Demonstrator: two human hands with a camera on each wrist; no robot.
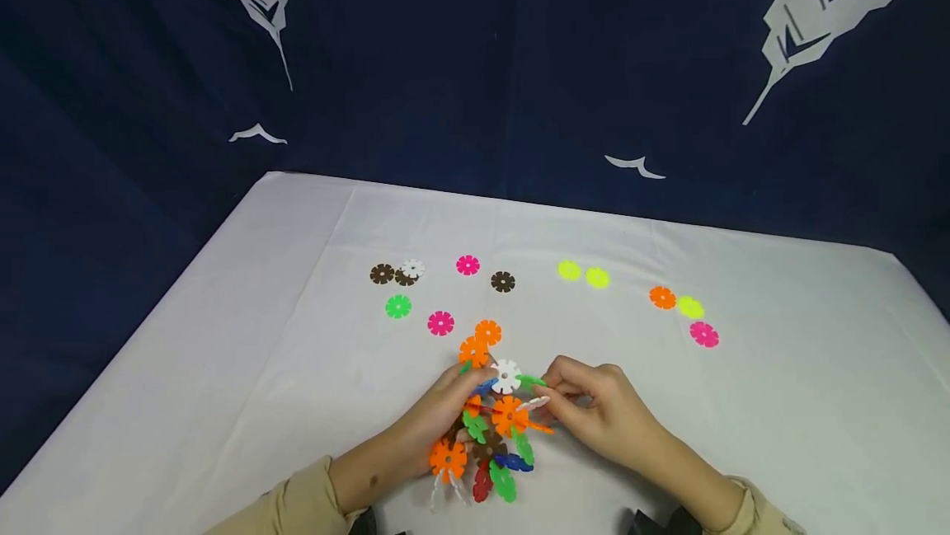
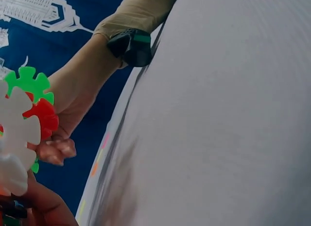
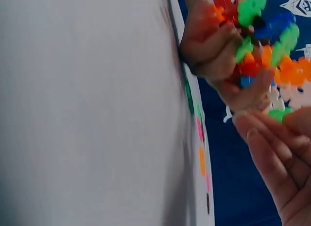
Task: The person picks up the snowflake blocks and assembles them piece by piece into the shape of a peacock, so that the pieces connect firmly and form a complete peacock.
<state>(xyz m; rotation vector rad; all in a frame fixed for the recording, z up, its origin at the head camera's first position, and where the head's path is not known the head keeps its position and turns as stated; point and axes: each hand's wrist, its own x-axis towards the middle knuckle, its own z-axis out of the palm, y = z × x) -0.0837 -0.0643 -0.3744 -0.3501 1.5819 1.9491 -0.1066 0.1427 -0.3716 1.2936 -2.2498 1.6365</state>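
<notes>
My left hand [image 1: 438, 403] holds a many-coloured build of interlocking notched plastic discs [image 1: 510, 416], with orange, green, brown, blue, red and white pieces joined at different angles. At the build's upper right, a green disc [image 1: 530, 381] stands edge-on beside a white disc [image 1: 506, 377]. The thumb and fingers of my right hand [image 1: 604, 403] pinch this green disc, also seen in the right wrist view as a green edge [image 3: 279, 114] at the fingertips. White discs [image 2: 19, 124] of the build partly hide my left hand [image 2: 46, 201] in the left wrist view.
A white cloth [image 1: 223, 370] covers the table. Loose discs lie beyond the hands: brown [image 1: 503, 282], pink [image 1: 441, 323], green [image 1: 398, 307], yellow [image 1: 597, 278] and orange [image 1: 663, 298] among them. A dark blue curtain [image 1: 445, 65] hangs behind the table.
</notes>
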